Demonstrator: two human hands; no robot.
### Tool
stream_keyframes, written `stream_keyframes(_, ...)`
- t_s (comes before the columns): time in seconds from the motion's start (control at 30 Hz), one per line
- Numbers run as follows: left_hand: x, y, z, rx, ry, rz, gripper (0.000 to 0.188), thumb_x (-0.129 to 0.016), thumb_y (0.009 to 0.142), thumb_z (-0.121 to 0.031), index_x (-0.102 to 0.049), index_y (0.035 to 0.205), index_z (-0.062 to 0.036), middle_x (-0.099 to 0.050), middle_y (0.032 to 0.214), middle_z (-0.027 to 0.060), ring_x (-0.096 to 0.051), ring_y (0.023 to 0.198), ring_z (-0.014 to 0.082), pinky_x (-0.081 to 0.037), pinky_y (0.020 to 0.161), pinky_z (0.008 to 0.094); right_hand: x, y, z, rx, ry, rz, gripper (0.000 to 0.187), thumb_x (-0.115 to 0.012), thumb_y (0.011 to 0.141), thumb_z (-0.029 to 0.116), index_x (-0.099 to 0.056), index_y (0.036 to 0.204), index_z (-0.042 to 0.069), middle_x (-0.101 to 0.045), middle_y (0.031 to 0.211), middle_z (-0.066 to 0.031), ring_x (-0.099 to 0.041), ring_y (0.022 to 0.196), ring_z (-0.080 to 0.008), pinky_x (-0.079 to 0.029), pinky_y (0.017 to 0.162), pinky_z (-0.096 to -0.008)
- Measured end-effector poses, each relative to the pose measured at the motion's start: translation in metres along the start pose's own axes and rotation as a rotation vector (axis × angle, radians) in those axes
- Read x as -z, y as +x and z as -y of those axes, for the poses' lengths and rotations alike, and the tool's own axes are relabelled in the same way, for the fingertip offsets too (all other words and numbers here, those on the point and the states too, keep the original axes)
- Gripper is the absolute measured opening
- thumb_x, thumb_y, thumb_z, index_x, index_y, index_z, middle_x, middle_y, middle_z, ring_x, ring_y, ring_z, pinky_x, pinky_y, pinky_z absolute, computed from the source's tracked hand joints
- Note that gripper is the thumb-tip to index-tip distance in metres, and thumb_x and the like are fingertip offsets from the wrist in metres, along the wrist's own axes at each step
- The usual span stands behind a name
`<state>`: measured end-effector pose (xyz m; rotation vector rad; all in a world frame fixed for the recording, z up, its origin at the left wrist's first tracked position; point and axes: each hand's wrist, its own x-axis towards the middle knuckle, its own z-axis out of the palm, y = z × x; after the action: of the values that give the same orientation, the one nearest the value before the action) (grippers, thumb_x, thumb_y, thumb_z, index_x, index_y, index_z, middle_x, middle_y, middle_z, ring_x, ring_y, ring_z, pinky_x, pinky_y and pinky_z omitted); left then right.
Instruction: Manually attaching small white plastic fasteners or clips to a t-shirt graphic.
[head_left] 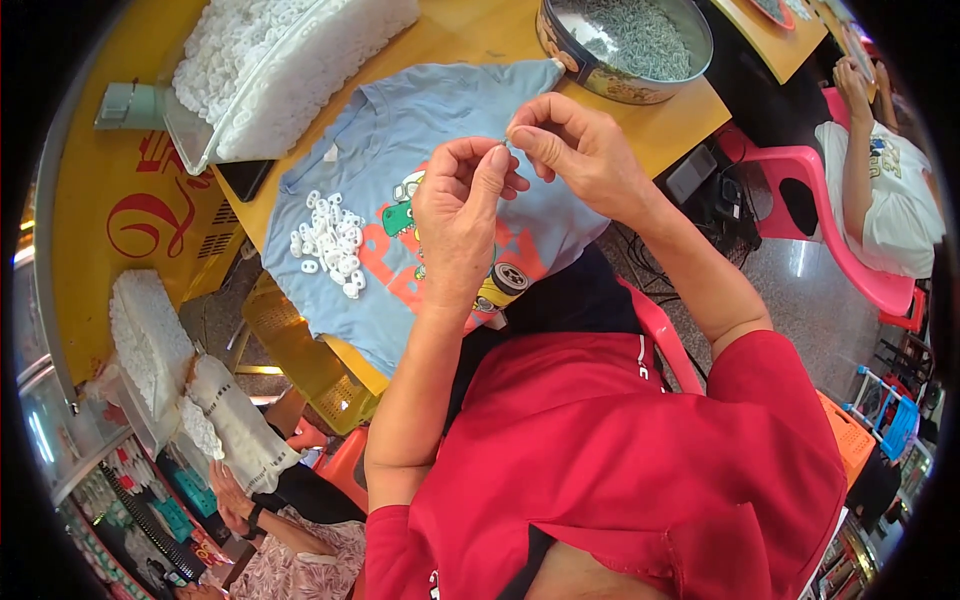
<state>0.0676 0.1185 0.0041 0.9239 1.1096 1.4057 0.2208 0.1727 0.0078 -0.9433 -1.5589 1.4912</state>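
Tiny greyish piece [506,144]: at the meeting fingertips, above the light-blue T-shirt [460,100]; mostly covered.
Long axis and pointing: too small to tell.
Left grip: thumb and forefinger of the left hand [457,215] pinched together on the piece.
Right grip: the right hand [588,158] meets it from the right, thumb and forefinger together; cannot tell what they clamp.
White two-holed plastic pieces [338,240]: heaped on the T-shirt, left of the left hand.
Round tin [622,88]: on the yellow worktop [470,30], beyond the right hand, holding grey metal bits [640,38].

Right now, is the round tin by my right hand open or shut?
Open. The tin has no lid on, and the grey pieces inside show from above.
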Motion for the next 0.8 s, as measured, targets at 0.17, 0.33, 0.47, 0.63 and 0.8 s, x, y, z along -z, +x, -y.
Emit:
stream_keyframes(0.17,0.0,-0.002,-0.003,-0.024,0.0,-0.025,0.017,-0.062,0.094,-0.011,-0.058,0.103,0.0033,-0.066,0.09,0.0102,-0.064,0.074,0.0161,-0.052,0.069,0.0263,0.001,-0.002,0.004,-0.056,0.098,0.042,0.024,-0.063,0.095,0.023,-0.062,0.103,0.0,-0.06,0.084,0.0017,-0.052,0.067,-0.0041,-0.043,0.058,-0.0196)
stream_keyframes(0.33,0.001,-0.004,-0.003,-0.082,0.022,-0.031,0.016,-0.062,0.093,-0.008,-0.058,0.104,0.003,-0.066,0.091,0.0103,-0.064,0.075,0.0153,-0.051,0.069,0.0256,0.002,-0.002,0.008,-0.113,0.064,0.045,0.027,-0.061,0.096,0.025,-0.064,0.102,-0.001,-0.061,0.085,0.0007,-0.053,0.068,-0.0046,-0.044,0.058,-0.0205)
stream_keyframes(0.47,0.002,-0.006,-0.003,-0.122,0.103,-0.037,0.013,-0.062,0.093,-0.007,-0.058,0.103,0.0024,-0.067,0.09,0.0098,-0.064,0.076,0.014,-0.051,0.07,0.0245,0.003,-0.003,0.01,-0.117,0.054,0.075,0.027,-0.061,0.096,0.025,-0.065,0.1,-0.001,-0.061,0.084,0.0007,-0.053,0.067,-0.0048,-0.044,0.057,-0.0209)
stream_keyframes(0.63,0.002,-0.007,-0.004,-0.144,0.116,-0.041,0.013,-0.061,0.094,-0.007,-0.058,0.102,0.0026,-0.066,0.09,0.0094,-0.064,0.077,0.0135,-0.051,0.07,0.0242,0.004,-0.004,0.012,-0.135,0.106,0.114,0.026,-0.062,0.095,0.025,-0.064,0.099,-0.001,-0.06,0.083,0.0008,-0.053,0.066,-0.0046,-0.044,0.057,-0.0207)
stream_keyframes(0.8,0.004,-0.008,-0.003,-0.146,0.114,-0.038,0.013,-0.061,0.094,-0.008,-0.057,0.101,0.0024,-0.066,0.088,0.0097,-0.065,0.076,0.0148,-0.051,0.07,0.0248,-0.002,-0.006,0.011,-0.117,0.126,0.074,0.021,-0.063,0.094,0.02,-0.063,0.1,-0.001,-0.06,0.083,0.0011,-0.054,0.067,-0.0043,-0.045,0.058,-0.0202)
